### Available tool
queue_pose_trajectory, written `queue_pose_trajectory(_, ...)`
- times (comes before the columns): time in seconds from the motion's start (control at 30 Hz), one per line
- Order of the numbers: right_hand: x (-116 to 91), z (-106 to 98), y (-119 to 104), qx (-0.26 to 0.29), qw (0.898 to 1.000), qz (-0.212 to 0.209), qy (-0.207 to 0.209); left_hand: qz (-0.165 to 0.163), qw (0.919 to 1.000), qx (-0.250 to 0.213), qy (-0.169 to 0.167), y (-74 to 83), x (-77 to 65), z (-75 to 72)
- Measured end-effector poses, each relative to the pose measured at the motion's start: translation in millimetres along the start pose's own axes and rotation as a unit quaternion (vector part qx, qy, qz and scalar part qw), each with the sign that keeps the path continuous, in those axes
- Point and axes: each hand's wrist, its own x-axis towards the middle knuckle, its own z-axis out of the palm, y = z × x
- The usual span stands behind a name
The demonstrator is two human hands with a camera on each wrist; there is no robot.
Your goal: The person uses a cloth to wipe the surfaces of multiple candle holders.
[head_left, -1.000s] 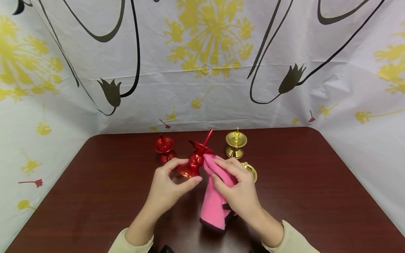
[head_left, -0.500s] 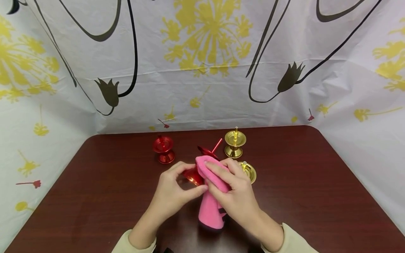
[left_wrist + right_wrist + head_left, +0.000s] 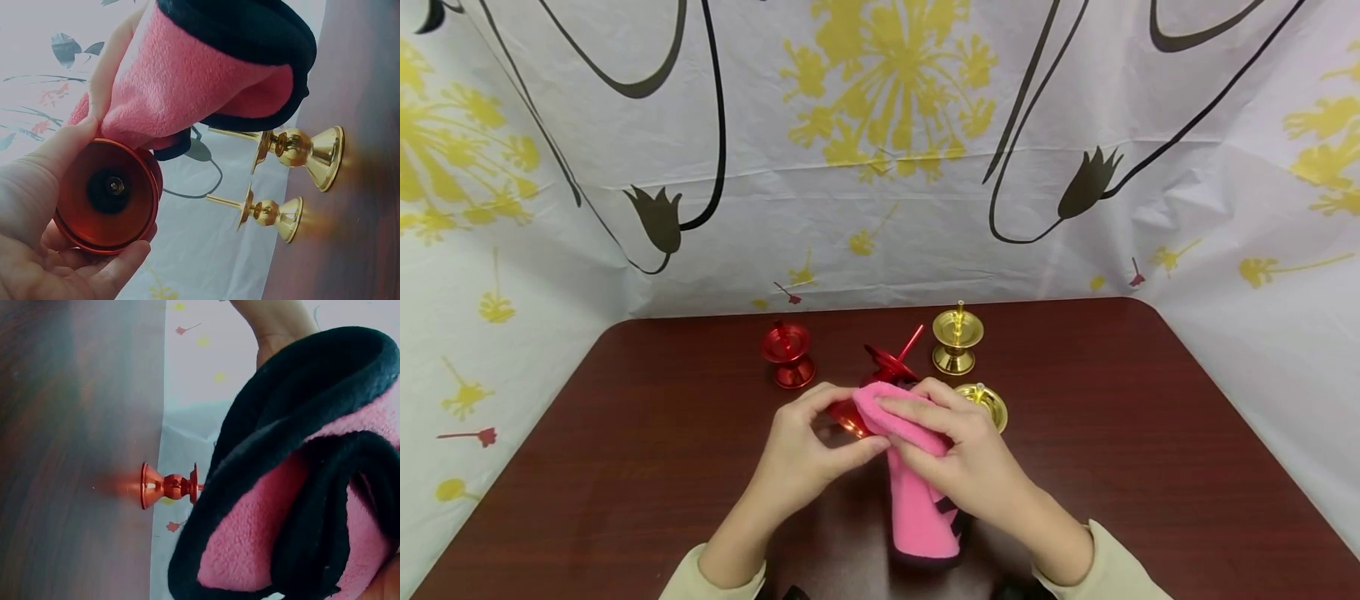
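Red candlestick (image 3: 891, 364) is tipped kinda right, base (image 3: 848, 418) pinched by left grip (image 3: 797, 448), cloth (image 3: 921, 518) clutched against it by right grip (image 3: 972, 443).

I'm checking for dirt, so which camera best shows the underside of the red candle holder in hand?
Left wrist: the underside faces that camera almost squarely. Head shows the base from the side, partly covered; right wrist doesn't show it.

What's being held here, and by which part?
Left grip: the tilted red candle holder, by its flared base. Right grip: the pink cloth, by its bunched upper end.
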Motion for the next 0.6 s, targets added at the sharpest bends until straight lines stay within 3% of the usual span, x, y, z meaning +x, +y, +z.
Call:
queue_pose_trajectory(0.1, -0.4, 0.5, -0.6, 0.006, 1.000, 0.012, 0.012, -0.004, 1.0000, -0.004, -0.004, -0.2, 0.0, -0.3)
queue_pose_trajectory(0.4, -5.9, 9.9, 0.0, -0.022, 0.993, 0.065, 0.097, -0.020, 0.9998, -0.008, 0.005, -3.0, 0.7, -0.4)
queue_pose_trajectory(0.6, -6.7, 12.6, 2.1, -0.035, 0.989, 0.093, 0.105, -0.038, 0.9991, -0.010, 0.015, -3.6, 1.2, -2.4)
